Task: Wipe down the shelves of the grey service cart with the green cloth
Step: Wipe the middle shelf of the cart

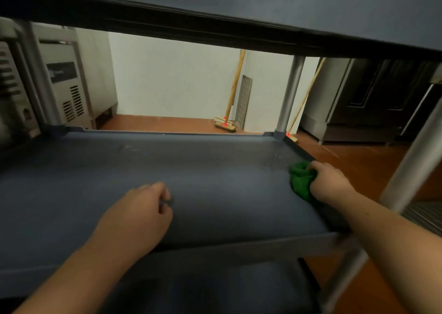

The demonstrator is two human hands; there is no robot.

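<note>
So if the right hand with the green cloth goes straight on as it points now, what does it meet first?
Probably the raised rim at the shelf's far right corner, just ahead of the green cloth gripped by the right hand; the corner post stands behind it. Depth is uncertain.

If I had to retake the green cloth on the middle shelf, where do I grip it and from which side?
Probably the bunched top of the green cloth, from the right and above: it sits wadded near the middle shelf right rim, and the right hand already holds it that way.
</note>
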